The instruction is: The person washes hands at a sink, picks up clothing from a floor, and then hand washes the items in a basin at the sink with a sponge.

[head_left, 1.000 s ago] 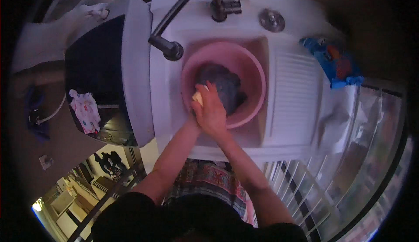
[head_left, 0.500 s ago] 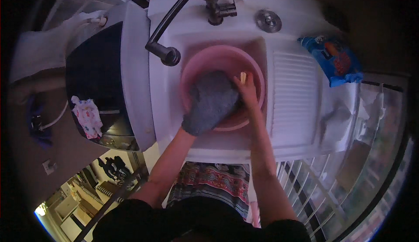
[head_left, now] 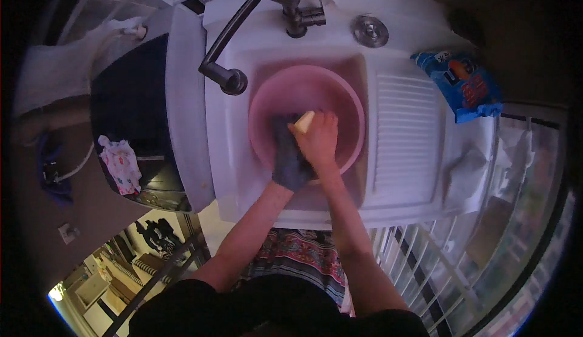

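A dark grey knitted piece [head_left: 289,158], like a sock or mitt, is pulled over my left hand up to the wrist [head_left: 283,191]. It covers the fingers completely, so their pose is hidden. In my right hand [head_left: 320,142] is a pale yellow bar of soap [head_left: 305,122], gripped between thumb and fingers. That hand overlaps the grey knit's right side, with the soap against or just over it. Both hands are inside a pink basin [head_left: 255,94], which stands in the white sink [head_left: 364,182].
A dark faucet [head_left: 234,82] reaches over the sink's left side. To the right lie a ribbed washboard [head_left: 405,133] and a blue packet [head_left: 458,88]. A round metal drain [head_left: 370,30] sits behind. A dark-topped appliance [head_left: 136,106] bearing a patterned cloth [head_left: 120,164] stands left.
My right hand has moved left with the soap, from the basin's right side onto the grey knit. The knit, spread wide before, now looks narrower, partly behind that hand.
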